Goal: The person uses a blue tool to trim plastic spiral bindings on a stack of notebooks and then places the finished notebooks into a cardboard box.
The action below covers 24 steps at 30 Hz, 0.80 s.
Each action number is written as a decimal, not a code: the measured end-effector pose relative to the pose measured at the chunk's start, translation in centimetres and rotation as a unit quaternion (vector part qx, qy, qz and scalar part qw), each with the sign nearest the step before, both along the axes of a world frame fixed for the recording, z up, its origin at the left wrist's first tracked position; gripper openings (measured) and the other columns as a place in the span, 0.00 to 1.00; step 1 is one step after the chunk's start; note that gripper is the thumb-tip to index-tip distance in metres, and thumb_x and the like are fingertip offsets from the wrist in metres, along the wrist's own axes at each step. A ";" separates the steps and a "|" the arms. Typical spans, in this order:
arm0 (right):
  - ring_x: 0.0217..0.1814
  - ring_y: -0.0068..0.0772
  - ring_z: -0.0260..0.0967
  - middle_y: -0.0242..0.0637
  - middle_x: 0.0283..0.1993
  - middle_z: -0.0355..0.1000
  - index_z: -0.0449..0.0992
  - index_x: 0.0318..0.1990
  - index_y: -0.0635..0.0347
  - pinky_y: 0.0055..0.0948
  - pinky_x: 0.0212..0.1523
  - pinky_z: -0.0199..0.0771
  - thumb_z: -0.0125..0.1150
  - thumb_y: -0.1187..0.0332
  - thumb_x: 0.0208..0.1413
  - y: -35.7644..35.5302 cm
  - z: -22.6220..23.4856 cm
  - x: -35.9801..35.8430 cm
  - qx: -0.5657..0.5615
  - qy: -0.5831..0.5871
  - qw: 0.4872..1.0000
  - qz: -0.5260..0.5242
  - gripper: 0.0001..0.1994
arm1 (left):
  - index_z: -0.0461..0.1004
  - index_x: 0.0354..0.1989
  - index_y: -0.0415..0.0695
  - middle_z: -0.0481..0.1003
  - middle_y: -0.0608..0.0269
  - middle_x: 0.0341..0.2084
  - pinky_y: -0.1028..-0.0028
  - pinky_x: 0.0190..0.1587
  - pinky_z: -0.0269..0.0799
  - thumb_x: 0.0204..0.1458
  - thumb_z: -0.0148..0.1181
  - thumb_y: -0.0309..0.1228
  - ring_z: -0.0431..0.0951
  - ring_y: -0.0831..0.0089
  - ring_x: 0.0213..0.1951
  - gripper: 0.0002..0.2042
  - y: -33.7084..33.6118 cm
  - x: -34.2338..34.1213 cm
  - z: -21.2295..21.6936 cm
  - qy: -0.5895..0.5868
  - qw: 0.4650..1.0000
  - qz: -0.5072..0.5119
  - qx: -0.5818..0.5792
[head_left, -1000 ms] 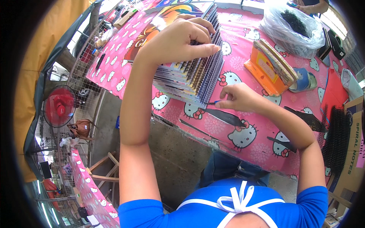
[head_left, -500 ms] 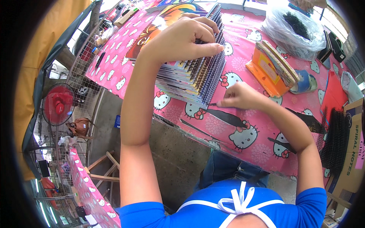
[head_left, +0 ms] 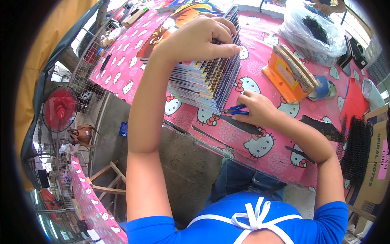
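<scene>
Blue-handled pliers (head_left: 232, 110) had come into fuller view at centre, pinched by the right hand (head_left: 257, 107), beside the spiral notebooks (head_left: 207, 83); the left hand (head_left: 203, 40) curled over them, grip unclear. Green lettering (head_left: 378, 143) marked the far-right carton (head_left: 362, 189).

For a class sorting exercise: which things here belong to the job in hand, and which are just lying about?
In the job:
- notebooks, left hand at their spiral edge
- blue-handled pliers, in the right hand at the stack's near corner
- black coils, perhaps as supplies

Lying about:
- orange item
- red sheet
- brown bag
- fan
</scene>
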State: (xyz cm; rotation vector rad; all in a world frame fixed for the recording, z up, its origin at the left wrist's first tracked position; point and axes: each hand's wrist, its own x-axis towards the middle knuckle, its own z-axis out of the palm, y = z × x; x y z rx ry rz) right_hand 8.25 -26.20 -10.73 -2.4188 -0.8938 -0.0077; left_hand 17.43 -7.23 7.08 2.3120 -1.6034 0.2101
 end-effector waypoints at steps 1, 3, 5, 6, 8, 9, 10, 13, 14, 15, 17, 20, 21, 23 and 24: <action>0.35 0.35 0.70 0.41 0.30 0.71 0.75 0.32 0.64 0.35 0.35 0.68 0.66 0.56 0.46 0.0 1.0 0.5 0.003 0.111 0.994 -0.002 0.18 | 0.78 0.20 0.41 0.78 0.63 0.25 0.67 0.50 0.65 0.47 0.62 0.33 0.75 0.68 0.45 0.09 0.2 -0.2 0.0 0.020 0.999 -0.008 -0.038; 0.21 0.29 0.70 0.38 0.17 0.69 0.76 0.25 0.68 0.34 0.23 0.69 0.64 0.57 0.49 -0.1 1.6 2.3 0.013 0.226 0.974 0.004 0.18 | 0.78 0.22 0.40 0.79 0.61 0.29 0.67 0.50 0.67 0.46 0.63 0.31 0.76 0.68 0.45 0.08 -0.1 -0.5 0.0 0.059 0.991 -0.032 -0.112; 0.21 0.30 0.71 0.39 0.16 0.70 0.76 0.25 0.69 0.33 0.23 0.70 0.64 0.56 0.49 0.3 3.3 2.8 0.026 0.397 0.915 -0.064 0.19 | 0.78 0.24 0.38 0.78 0.57 0.34 0.67 0.49 0.69 0.46 0.62 0.29 0.76 0.67 0.45 0.06 0.2 -0.9 0.1 -0.068 0.978 -0.005 -0.199; 0.21 0.30 0.71 0.39 0.16 0.70 0.76 0.26 0.69 0.33 0.23 0.70 0.63 0.56 0.49 0.4 3.9 2.7 0.033 0.477 0.873 -0.097 0.19 | 0.78 0.26 0.38 0.78 0.56 0.36 0.67 0.48 0.70 0.46 0.62 0.28 0.76 0.66 0.45 0.05 0.6 -1.0 0.0 -0.132 0.961 0.008 -0.241; 0.31 0.39 0.73 0.42 0.25 0.72 0.75 0.34 0.67 0.38 0.31 0.71 0.63 0.52 0.49 0.5 3.7 1.8 -0.023 0.342 0.938 -0.051 0.22 | 0.76 0.28 0.35 0.76 0.48 0.38 0.65 0.44 0.72 0.52 0.54 0.28 0.77 0.60 0.40 0.09 2.7 -1.5 0.1 -0.386 0.821 -0.016 -0.420; 0.34 0.41 0.73 0.43 0.28 0.72 0.74 0.37 0.66 0.40 0.33 0.71 0.63 0.51 0.49 0.5 3.1 0.6 -0.056 0.213 0.975 -0.032 0.22 | 0.75 0.29 0.32 0.76 0.45 0.37 0.63 0.42 0.74 0.56 0.48 0.31 0.77 0.59 0.37 0.14 3.8 -1.9 0.2 -0.492 0.721 0.012 -0.488; 0.37 0.43 0.73 0.44 0.32 0.72 0.73 0.39 0.65 0.41 0.35 0.71 0.63 0.51 0.49 0.5 2.5 -0.1 -0.088 0.077 0.993 -0.009 0.23 | 0.74 0.29 0.29 0.76 0.43 0.37 0.62 0.44 0.73 0.58 0.44 0.33 0.77 0.60 0.37 0.17 4.2 -3.7 -0.4 -0.478 0.665 0.066 -0.570; 0.46 0.43 0.67 0.44 0.42 0.68 0.71 0.39 0.61 0.42 0.45 0.66 0.64 0.49 0.45 -1.1 0.0 -0.8 -0.028 -0.085 0.996 0.002 0.24 | 0.69 0.42 0.26 0.74 0.43 0.40 0.62 0.55 0.66 0.56 0.46 0.27 0.75 0.58 0.45 0.14 6.5 -6.1 -6.9 -0.318 0.582 0.296 -0.688; 0.47 0.42 0.66 0.44 0.43 0.67 0.71 0.39 0.61 0.41 0.46 0.65 0.64 0.50 0.45 -1.0 -0.5 -0.9 -0.011 -0.128 0.992 0.002 0.23 | 0.65 0.48 0.28 0.67 0.43 0.48 0.60 0.58 0.60 0.55 0.47 0.32 0.69 0.57 0.52 0.18 7.2 -6.5 -10.0 -0.209 0.572 0.427 -0.668; 0.48 0.41 0.65 0.43 0.43 0.67 0.71 0.39 0.61 0.40 0.47 0.64 0.64 0.50 0.45 -0.9 -0.9 -0.9 -0.011 -0.142 0.990 0.005 0.23 | 0.61 0.54 0.30 0.60 0.42 0.57 0.59 0.61 0.55 0.55 0.49 0.37 0.62 0.57 0.60 0.24 7.9 -6.8 -13.4 -0.094 0.546 0.545 -0.629; 0.49 0.41 0.64 0.42 0.43 0.66 0.71 0.39 0.61 0.39 0.48 0.62 0.64 0.50 0.45 -0.5 -1.3 -0.7 -0.010 -0.175 0.984 0.014 0.23 | 0.60 0.55 0.29 0.59 0.39 0.57 0.58 0.60 0.56 0.51 0.54 0.40 0.61 0.53 0.59 0.29 10.3 -7.7 -19.7 0.023 0.514 0.671 -0.534; 0.48 0.42 0.64 0.42 0.42 0.66 0.71 0.39 0.61 0.39 0.49 0.62 0.64 0.51 0.45 -0.1 -1.4 -0.5 -0.043 -0.128 0.991 0.020 0.23 | 0.59 0.58 0.33 0.55 0.42 0.60 0.51 0.59 0.52 0.47 0.57 0.49 0.56 0.52 0.61 0.36 9.4 -9.6 -22.2 0.107 0.520 0.781 -0.330; 0.48 0.42 0.64 0.42 0.42 0.66 0.71 0.39 0.61 0.39 0.48 0.62 0.64 0.51 0.45 -0.1 -1.1 -0.5 -0.048 -0.127 0.991 0.011 0.23 | 0.58 0.58 0.34 0.55 0.46 0.61 0.45 0.59 0.48 0.48 0.55 0.50 0.54 0.53 0.63 0.36 8.3 -9.8 -22.5 0.074 0.531 0.769 -0.348; 0.48 0.41 0.64 0.42 0.41 0.66 0.71 0.38 0.61 0.40 0.48 0.63 0.64 0.51 0.44 0.0 -0.4 -0.9 -0.057 -0.121 0.991 -0.002 0.22 | 0.58 0.58 0.38 0.54 0.52 0.61 0.39 0.59 0.44 0.48 0.54 0.51 0.50 0.55 0.64 0.35 8.2 -9.9 -22.1 0.070 0.528 0.766 -0.360; 0.48 0.41 0.64 0.42 0.41 0.66 0.71 0.38 0.61 0.40 0.48 0.63 0.64 0.51 0.44 -0.1 -0.4 -0.8 -0.046 -0.143 0.989 0.002 0.22 | 0.58 0.58 0.39 0.54 0.52 0.61 0.39 0.58 0.45 0.48 0.54 0.51 0.51 0.55 0.64 0.34 8.3 -10.0 -21.9 0.077 0.531 0.763 -0.361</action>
